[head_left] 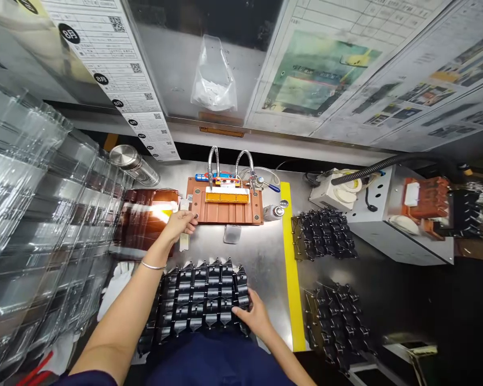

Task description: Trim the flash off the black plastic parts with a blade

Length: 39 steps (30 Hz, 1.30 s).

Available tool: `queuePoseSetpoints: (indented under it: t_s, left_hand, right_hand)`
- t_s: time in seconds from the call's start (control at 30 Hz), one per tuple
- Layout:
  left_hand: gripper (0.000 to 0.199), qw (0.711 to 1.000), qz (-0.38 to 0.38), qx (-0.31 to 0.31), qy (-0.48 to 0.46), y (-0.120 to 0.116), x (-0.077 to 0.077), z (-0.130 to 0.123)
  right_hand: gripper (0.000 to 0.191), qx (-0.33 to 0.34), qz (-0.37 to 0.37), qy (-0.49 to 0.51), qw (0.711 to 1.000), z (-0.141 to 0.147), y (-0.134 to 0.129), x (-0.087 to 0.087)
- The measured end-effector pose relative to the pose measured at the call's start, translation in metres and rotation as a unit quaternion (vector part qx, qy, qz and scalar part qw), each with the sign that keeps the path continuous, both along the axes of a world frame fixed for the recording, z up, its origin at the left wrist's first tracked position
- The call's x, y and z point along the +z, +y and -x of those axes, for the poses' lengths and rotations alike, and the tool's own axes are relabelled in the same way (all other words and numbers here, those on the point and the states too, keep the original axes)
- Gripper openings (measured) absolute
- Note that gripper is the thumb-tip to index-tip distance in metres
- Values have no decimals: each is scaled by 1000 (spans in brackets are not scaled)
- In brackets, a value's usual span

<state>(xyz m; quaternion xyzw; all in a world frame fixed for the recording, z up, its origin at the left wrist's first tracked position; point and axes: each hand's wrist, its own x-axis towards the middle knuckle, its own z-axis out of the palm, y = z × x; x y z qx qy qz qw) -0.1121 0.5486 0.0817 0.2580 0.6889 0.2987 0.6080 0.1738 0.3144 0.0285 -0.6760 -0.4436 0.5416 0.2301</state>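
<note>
My left hand (180, 225) is at the left end of a brown fixture block (229, 213), fingers curled in at its edge; what they hold, if anything, is hidden. On the fixture lies an orange strip with a row of small slots (227, 197), below a white bar. A pale narrow strip (184, 243) lies under my left hand. My right hand (255, 316) grips a black plastic part (241, 289) at the right side of a batch of black ribbed parts (201, 300), thumb on top. The batch lies in rows close to my body.
Stacked clear plastic trays (44, 225) rise at the left, beside a steel flask (132, 163) and brown film sheets (145, 214). Yellow tape (292, 268) runs down the bench. More black parts (324, 234) and a grey machine (402, 236) stand right of it.
</note>
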Motion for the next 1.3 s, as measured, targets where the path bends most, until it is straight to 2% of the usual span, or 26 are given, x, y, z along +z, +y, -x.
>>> queuePoseSetpoints:
  t_s: [0.07,0.13,0.17,0.2,0.23,0.3,0.33,0.37,0.43,0.53,0.63,0.7,0.77,0.83,0.97,1.07,1.13,1.17,1.23,1.3]
  left_hand:
    - [30,1000,-9,2,-2,-18,1,-8]
    - [29,996,-79,3,43,-34,4,-17]
    - [29,985,-148,0,91,-41,6,-23]
    - [29,960,-237,-11,150,-47,8,-29]
    - [27,919,-333,-31,209,-52,9,-34]
    - [23,813,-492,-99,296,-57,8,-45]
    - [21,766,-538,-137,324,-56,5,-50]
    - [20,729,-563,-171,350,-54,1,-53]
    - [21,689,-561,-220,404,-43,-12,-57]
    - [22,665,-526,-267,457,-17,-35,-53]
    - [24,647,-520,-298,471,11,-53,-45]
    - [24,643,-520,-307,470,24,-63,-41]
    - [24,645,-519,-310,468,30,-69,-39]
    - [26,645,-517,-307,472,32,-74,-39]
    - [27,633,-525,-312,476,28,-73,-38]
    - [26,653,-509,-319,462,26,-63,-38]
    - [25,684,-491,-313,441,28,-54,-40]
    - [25,708,-473,-295,434,29,-49,-42]
    - [31,777,-399,-223,433,34,-41,-47]
    - [43,848,-293,-137,420,37,-34,-54]
  right_hand:
    - [39,-14,-11,3,1000,-5,-5,-1]
    - [39,-28,-63,-34,997,-11,20,13]
    - [39,-19,-109,-74,991,-12,41,24]
    - [38,13,-159,-123,979,-11,65,35]
    - [36,56,-223,-175,957,-8,90,44]
    - [38,147,-343,-247,894,7,138,56]
    - [38,184,-377,-277,864,18,159,57]
    - [38,212,-397,-303,840,30,177,54]
    - [37,247,-405,-343,811,53,202,41]
    - [35,290,-399,-361,792,67,225,22]
    - [34,295,-373,-365,800,48,249,26]
    - [35,250,-317,-415,815,23,270,40]
    - [37,220,-228,-499,806,-2,295,55]
    - [36,226,-161,-538,796,-23,322,65]
    - [25,234,-113,-522,813,-43,370,73]
    - [22,218,-106,-505,829,-47,387,77]
    - [22,204,-115,-486,842,-47,383,80]
    - [22,196,-123,-473,850,-45,378,81]
    - [22,182,-142,-440,868,-35,361,80]
    - [25,174,-163,-391,889,-19,338,75]
